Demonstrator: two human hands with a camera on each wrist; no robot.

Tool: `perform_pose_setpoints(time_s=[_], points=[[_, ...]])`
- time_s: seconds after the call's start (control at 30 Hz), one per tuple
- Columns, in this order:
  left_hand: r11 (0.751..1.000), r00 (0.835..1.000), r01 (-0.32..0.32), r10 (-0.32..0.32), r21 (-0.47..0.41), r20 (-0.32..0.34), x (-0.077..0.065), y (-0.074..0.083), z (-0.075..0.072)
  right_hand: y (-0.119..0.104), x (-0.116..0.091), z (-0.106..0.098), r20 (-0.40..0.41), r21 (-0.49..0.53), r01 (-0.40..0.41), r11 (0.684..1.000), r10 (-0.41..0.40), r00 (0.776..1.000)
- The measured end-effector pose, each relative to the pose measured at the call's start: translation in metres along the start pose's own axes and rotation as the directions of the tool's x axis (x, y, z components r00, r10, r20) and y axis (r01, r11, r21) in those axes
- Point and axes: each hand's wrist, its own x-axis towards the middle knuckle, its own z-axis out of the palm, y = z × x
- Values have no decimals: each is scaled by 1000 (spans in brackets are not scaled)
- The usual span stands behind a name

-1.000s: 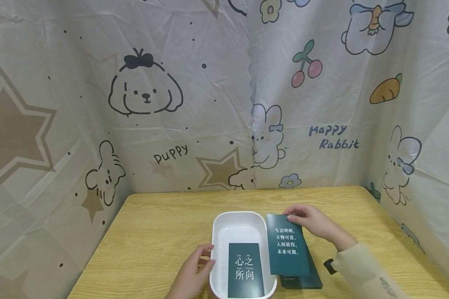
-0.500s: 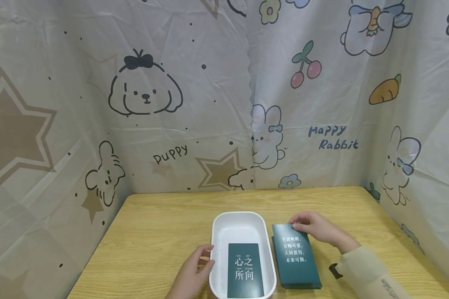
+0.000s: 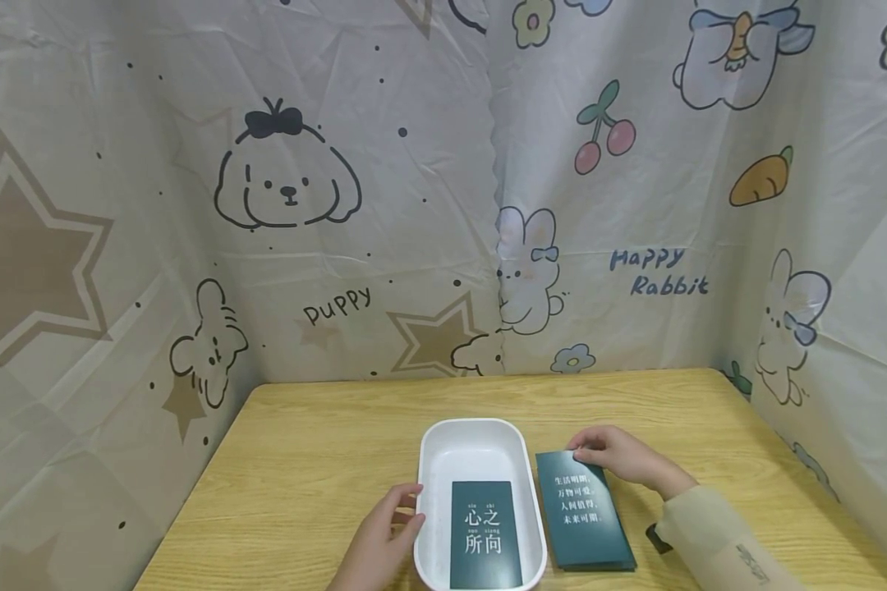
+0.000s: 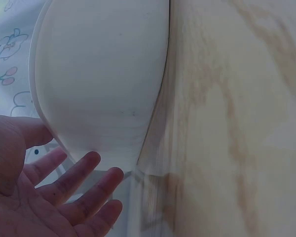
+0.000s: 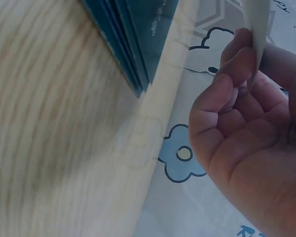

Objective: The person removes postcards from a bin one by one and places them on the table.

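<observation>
A dark green card (image 3: 580, 502) with lines of white characters is pinched at its far edge by my right hand (image 3: 624, 456). In the right wrist view the card's pale back (image 5: 259, 29) shows edge-on between thumb and fingers. Beneath it in the head view lies a stack of green cards (image 3: 599, 566), its layered edges (image 5: 133, 54) seen in the right wrist view. My left hand (image 3: 383, 529) touches the left side of a white tray (image 3: 473, 460), thumb at the rim and fingers loosely extended along the wall. Another green card (image 3: 485, 565) with large white characters lies inside the tray.
The tray and stack stand close together on a wood-grain table (image 3: 303, 460) near its front. A cartoon-printed curtain (image 3: 414, 205) encloses the back and both sides. A black band (image 3: 658, 538) shows by the right sleeve (image 3: 717, 525).
My right hand has drawn the held card away from the tray's side, toward me and down over the stack, so it now covers most of it. My left hand and the tray stay put.
</observation>
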Motion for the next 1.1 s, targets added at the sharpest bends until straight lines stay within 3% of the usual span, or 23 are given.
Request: perform_pose_setpoints(time_s=[0.33,0.6,1.1], points=[[1000,1000,-13,13,1,-3,-1,2,-1,1,3,4,1,-4,-44,999,44,999],[1000,1000,-10,10,-8,2,-2,2,-1,2,6,10,-58,-93,-47,995,42,997],[1000,1000,-7,7,-7,6,-2,3,-2,3,8,19,-138,-156,-131,979,109,984]])
